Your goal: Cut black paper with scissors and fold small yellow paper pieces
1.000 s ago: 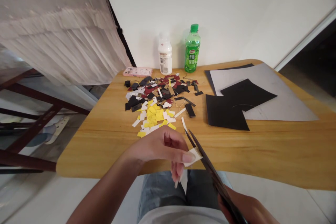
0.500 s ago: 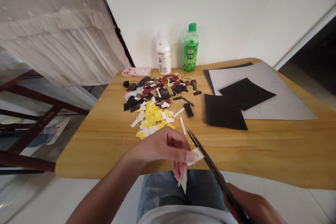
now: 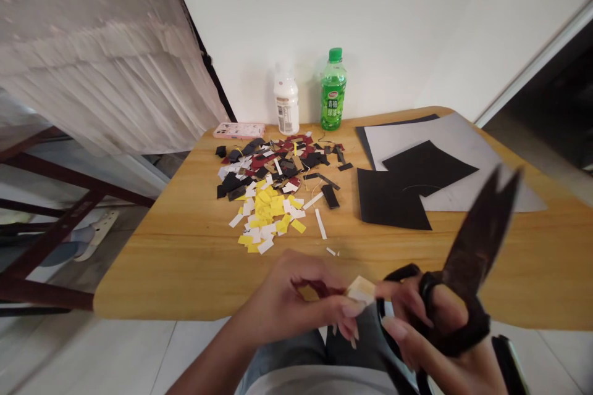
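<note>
Head view: left hand (image 3: 282, 301), pinching small pale paper piece (image 3: 362, 288) above near edge of wooden table (image 3: 162, 265). Right hand (image 3: 438, 352), holding scissors (image 3: 477, 244) by the loops, index fingertip at paper. Advisable: paper edges aligned, blades kept clear.

- Green bottle (image 3: 333, 81): its label (image 3: 332, 112) reads "青梅绿茶", in white characters on two lines; the lettering in the red logo (image 3: 332, 94) above is too small to read.
- White bottle (image 3: 287, 100): small dark print on the wrapper, too blurred to read.
</note>
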Action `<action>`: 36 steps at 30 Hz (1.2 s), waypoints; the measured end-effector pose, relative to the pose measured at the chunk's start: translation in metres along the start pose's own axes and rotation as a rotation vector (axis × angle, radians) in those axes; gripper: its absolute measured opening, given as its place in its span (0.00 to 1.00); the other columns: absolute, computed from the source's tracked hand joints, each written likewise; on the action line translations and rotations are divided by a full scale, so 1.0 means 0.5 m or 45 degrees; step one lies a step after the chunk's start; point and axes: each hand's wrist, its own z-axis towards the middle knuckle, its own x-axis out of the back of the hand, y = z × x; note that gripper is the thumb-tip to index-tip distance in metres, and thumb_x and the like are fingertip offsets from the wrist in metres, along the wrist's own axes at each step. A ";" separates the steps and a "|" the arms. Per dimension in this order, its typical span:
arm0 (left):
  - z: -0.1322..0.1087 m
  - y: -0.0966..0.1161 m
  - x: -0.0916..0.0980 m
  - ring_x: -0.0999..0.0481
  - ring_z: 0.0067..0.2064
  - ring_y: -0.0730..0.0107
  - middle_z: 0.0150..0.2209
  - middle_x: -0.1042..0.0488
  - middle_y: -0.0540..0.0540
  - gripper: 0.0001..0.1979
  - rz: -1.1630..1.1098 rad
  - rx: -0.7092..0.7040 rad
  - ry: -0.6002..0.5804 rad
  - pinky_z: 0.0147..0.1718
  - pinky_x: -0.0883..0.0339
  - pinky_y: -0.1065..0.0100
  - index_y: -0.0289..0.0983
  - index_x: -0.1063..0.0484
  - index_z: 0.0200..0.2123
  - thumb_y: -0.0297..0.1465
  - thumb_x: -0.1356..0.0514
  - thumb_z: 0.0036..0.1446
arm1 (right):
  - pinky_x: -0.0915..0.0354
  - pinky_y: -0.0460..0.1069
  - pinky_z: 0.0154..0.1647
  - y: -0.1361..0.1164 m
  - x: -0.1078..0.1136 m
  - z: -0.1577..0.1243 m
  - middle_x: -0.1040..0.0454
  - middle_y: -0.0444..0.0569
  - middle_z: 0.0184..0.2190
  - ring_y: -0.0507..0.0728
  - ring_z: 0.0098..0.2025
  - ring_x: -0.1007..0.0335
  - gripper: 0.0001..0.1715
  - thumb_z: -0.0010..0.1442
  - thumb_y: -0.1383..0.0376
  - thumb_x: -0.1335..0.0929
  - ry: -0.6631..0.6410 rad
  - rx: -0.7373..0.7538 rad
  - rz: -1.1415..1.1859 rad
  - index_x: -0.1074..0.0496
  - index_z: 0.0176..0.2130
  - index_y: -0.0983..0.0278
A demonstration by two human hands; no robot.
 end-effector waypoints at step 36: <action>-0.019 0.013 -0.014 0.21 0.41 0.65 0.46 0.23 0.44 0.33 0.988 -0.793 0.132 0.38 0.24 0.69 0.48 0.33 0.60 0.41 0.29 0.52 | 0.56 0.39 0.11 0.013 -0.057 0.049 0.39 0.33 0.21 0.42 0.14 0.61 0.34 0.50 0.47 0.23 -0.605 -0.112 0.941 0.49 0.31 0.57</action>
